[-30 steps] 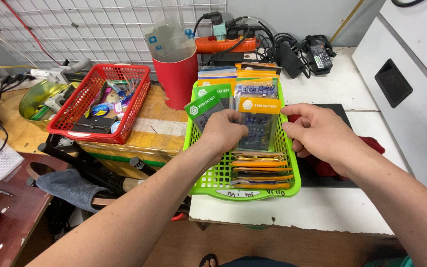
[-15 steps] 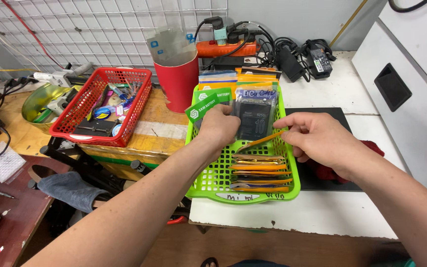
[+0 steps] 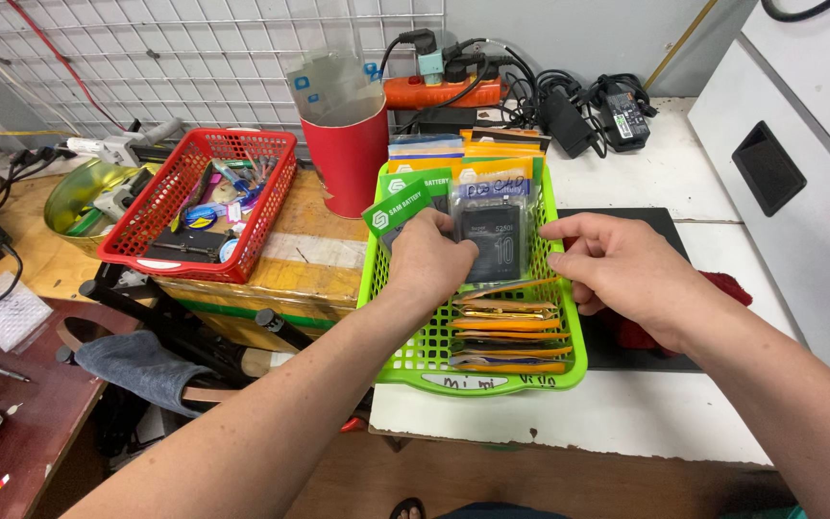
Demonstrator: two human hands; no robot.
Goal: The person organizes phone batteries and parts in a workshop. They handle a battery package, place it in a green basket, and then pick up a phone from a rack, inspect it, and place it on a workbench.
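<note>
A lime-green plastic basket (image 3: 565, 377) is seen on the white table (image 3: 626, 423), packed front to back with flat battery packets stood on edge like filed cards. The left hand (image 3: 431, 258) is set inside the basket near its left wall, fingers (image 3: 415, 229) curled shut over the top edges of the green-labelled packets (image 3: 398, 210), which are tipped back toward the red cup (image 3: 348, 159). The right hand (image 3: 617, 264) is held at the basket's right rim, thumb and forefinger loosely pinched; whether a packet edge is actually gripped there cannot be told, since the fingertips are half hidden. Between the two hands one dark battery in a clear sleeve (image 3: 492, 235) is exposed, upright and leaning slightly back, its long axis running up and down, its flat face turned to the camera. It lies just right of the left fingers, touching or nearly touching them, and left of the right hand, with a small gap on that side; the left hand is judged the nearer. In front of it, orange-edged packets (image 3: 506, 327) are stacked lying flatter. A red basket of small tools (image 3: 199, 207) is seen well apart on the left.
</note>
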